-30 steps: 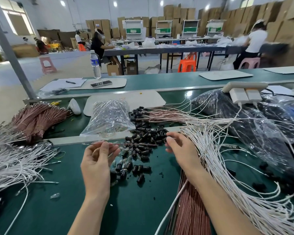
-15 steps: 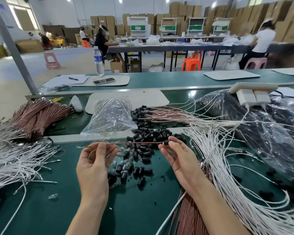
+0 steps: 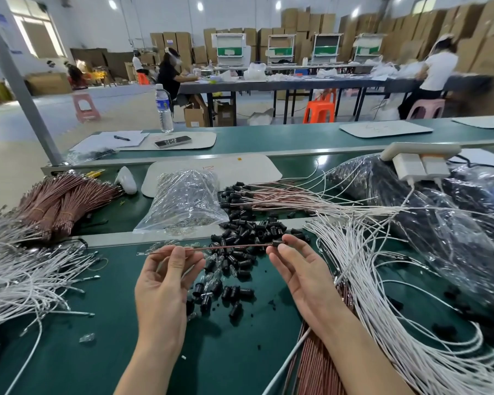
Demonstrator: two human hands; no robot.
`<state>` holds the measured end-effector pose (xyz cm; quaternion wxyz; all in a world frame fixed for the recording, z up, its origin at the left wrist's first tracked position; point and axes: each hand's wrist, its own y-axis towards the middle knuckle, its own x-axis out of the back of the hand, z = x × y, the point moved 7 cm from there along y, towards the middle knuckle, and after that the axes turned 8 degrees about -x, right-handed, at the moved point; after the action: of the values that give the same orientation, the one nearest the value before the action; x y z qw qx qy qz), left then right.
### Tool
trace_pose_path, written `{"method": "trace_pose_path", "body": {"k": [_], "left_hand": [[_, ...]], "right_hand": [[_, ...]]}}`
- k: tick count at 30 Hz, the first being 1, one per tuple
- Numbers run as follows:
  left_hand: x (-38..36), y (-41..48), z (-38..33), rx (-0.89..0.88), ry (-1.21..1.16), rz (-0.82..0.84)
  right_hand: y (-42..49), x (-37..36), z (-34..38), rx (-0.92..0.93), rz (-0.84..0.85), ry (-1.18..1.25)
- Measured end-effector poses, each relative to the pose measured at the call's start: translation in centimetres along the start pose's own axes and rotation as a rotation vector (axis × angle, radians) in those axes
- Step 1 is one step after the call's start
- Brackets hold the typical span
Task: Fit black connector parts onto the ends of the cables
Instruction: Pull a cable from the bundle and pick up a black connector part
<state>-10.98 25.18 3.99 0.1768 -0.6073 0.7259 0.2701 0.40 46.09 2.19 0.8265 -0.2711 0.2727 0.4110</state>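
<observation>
A thin brown cable (image 3: 234, 247) stretches level across the middle of the frame. The right hand (image 3: 300, 269) pinches a black connector (image 3: 278, 242) at its right end; the left hand (image 3: 163, 286) fingers pinch its left part. Below lie loose connectors (image 3: 240, 262) on the green table (image 3: 240, 352), with white cables (image 3: 382, 280) at right.

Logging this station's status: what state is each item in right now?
Left hand: pinches the cable.
Right hand: pinches the connector.
Cable: held level between the hands.
Connector: at the cable's right end.
Loose connectors: lying in a heap.
Bottle: upright, capped.
</observation>
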Motion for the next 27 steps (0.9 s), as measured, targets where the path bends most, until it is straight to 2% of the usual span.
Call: {"method": "trace_pose_path", "body": {"k": [6, 11, 21, 27], "left_hand": [[-0.2, 0.0, 0.3, 0.040, -0.016, 0.009], [0.2, 0.2, 0.6, 0.059, 0.008, -0.027], [0.6, 0.5, 0.6, 0.104, -0.065, -0.047], [-0.2, -0.1, 1.0, 0.103, 0.022, 0.025]], "right_hand": [[-0.3, 0.1, 0.1, -0.022, 0.011, 0.051], [-0.7, -0.7, -0.4, -0.099, 0.101, 0.136], [-1.4, -1.6, -0.9, -0.119, 0.167, 0.063], [-2.1, -2.5, -1.5, -0.156, 0.247, 0.009]]}}
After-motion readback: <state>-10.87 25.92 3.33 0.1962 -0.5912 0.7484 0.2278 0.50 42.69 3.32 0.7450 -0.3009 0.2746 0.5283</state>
